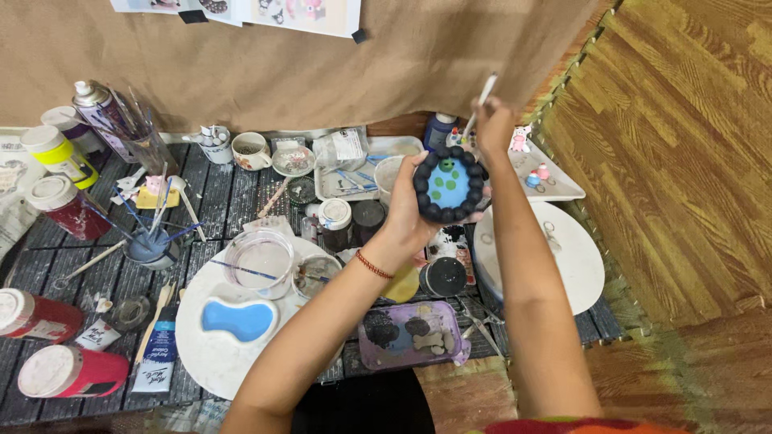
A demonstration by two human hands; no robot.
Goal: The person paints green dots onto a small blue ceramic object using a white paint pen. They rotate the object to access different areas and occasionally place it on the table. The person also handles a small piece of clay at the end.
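A: What's the left hand [410, 210] doing?

B: Cupped round a small round dish [449, 185], fingers curled on its near side, thumb up by the rim. It's lifted off the table, held above the middle of the worktop, tilted so the inside faces the camera.

A: What's the dish look like?

B: Ring of dark blue-black balls round the edge, light blue inside w/ green dots and a green blob near the top.

A: And the right hand [493, 122]?

B: Closed on a thin paintbrush [484, 96], just behind the dish's far rim. Handle sticks up & away, pale tip on top. Can't see the bristle end, it's hidden behind the hand and dish.

A: What's under them?

B: Dark slatted table [241, 193], v. crowded. Below the left forearm a white palette plate [211, 354] w/ a blue puddle of paint, and a clear glass bowl [259, 259] w/ a brush lying across it. Near the elbow a purple tray [408, 331] w/ dark smears and small clay bits.

A: Right side?

B: Big white round plate [572, 253] under the right forearm, and a white tray [555, 181] further back w/ little pink figures.

A: Left side?

B: Red paint jars [71, 371] w/ white lids at the near edge, a blue paint tube [159, 354] beside the palette, a water cup [151, 245] full of brushes, spray cans further back. Brown paper [322, 64] hangs on the wall behind.
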